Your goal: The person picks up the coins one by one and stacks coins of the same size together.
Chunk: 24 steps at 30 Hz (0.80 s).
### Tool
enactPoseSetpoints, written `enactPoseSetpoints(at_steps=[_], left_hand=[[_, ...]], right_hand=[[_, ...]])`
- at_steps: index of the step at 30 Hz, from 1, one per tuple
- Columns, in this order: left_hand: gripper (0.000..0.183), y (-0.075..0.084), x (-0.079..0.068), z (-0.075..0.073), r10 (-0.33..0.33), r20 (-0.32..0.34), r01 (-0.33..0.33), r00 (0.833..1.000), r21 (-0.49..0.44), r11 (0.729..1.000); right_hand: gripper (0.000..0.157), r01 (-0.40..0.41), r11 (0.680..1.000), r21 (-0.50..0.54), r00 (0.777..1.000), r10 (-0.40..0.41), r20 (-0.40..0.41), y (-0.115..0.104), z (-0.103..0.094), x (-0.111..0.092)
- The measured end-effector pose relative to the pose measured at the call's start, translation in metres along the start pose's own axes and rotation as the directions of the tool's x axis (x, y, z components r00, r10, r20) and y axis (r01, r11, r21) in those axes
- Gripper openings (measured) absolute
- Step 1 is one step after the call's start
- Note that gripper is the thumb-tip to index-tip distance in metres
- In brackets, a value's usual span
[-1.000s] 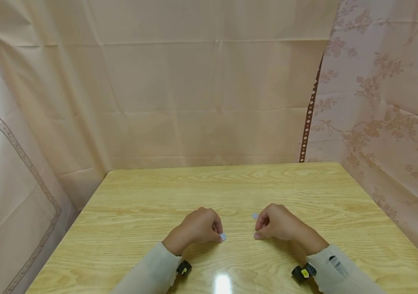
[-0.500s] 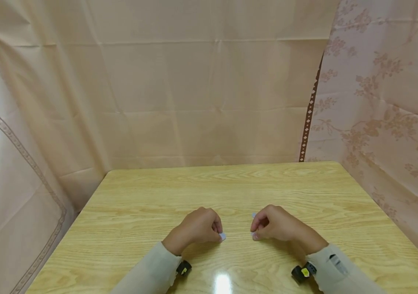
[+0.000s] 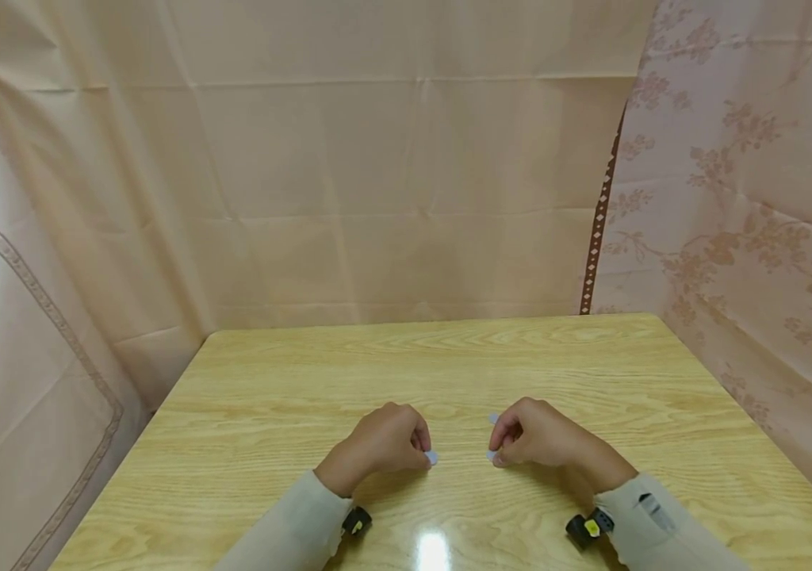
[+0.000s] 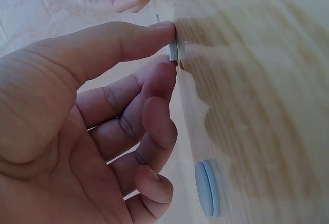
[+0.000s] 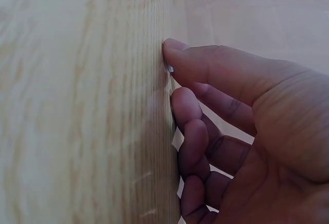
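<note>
In the head view my left hand (image 3: 388,440) pinches a small pale blue disc (image 3: 432,457) by its edge, between thumb and fingertips, low over the wooden table. The left wrist view shows this disc (image 4: 173,50) standing thin-side on under the thumb. Across from it, my right hand (image 3: 538,436) pinches a similar disc (image 3: 491,455), mostly hidden by the thumb in the right wrist view. The two held discs are a short gap apart. A loose disc (image 3: 494,418) lies just past the right fingers. Below the left hand's little finger rests another, layered-looking disc (image 4: 207,188), hidden from the head view.
A light wood-grain table (image 3: 292,365) spans the front. A beige curtain (image 3: 377,198) hangs behind its far edge, with a flowered cloth (image 3: 756,198) on the right. Black straps with small devices (image 3: 584,530) sit on both wrists.
The right hand has shifted slightly left, and its disc now shows beyond the fingertips. The left hand has stayed almost still.
</note>
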<state>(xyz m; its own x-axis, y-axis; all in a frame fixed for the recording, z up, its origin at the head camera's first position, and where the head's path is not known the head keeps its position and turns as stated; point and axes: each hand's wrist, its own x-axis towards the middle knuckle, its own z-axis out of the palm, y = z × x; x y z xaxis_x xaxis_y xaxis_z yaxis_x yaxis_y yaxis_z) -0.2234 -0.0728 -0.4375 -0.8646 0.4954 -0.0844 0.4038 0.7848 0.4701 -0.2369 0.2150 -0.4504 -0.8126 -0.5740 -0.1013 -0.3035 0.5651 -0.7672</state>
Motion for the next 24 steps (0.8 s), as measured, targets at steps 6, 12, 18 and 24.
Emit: enactPoseSetpoints(at_steps=[6, 12, 18, 24], left_hand=[[0.017, 0.0014, -0.0007, -0.0012, -0.003, -0.001, 0.003, 1.000, 0.000, 1.000], [0.017, 0.0005, 0.0000, -0.0009, -0.009, 0.005, 0.009, 1.000, -0.008, 1.000], [0.018, -0.0014, 0.0015, -0.0008, -0.010, 0.005, 0.010, 1.000, -0.017, 1.000], [0.020, 0.0002, 0.0009, -0.0016, -0.007, 0.005, 0.007, 1.000, -0.014, 1.000]], right_hand=[[0.008, -0.003, 1.000, -0.001, 1.000, 0.003, 0.001, -0.0022, 0.0005, -0.0008], [0.008, -0.004, 1.000, 0.001, 1.000, 0.004, -0.002, -0.0018, 0.0005, -0.0007], [0.008, -0.007, 1.000, 0.006, 1.000, 0.007, -0.003, -0.0006, 0.0011, 0.0001], [0.008, 0.000, 1.000, 0.011, 1.000, 0.000, 0.001, 0.0009, 0.0006, -0.0003]])
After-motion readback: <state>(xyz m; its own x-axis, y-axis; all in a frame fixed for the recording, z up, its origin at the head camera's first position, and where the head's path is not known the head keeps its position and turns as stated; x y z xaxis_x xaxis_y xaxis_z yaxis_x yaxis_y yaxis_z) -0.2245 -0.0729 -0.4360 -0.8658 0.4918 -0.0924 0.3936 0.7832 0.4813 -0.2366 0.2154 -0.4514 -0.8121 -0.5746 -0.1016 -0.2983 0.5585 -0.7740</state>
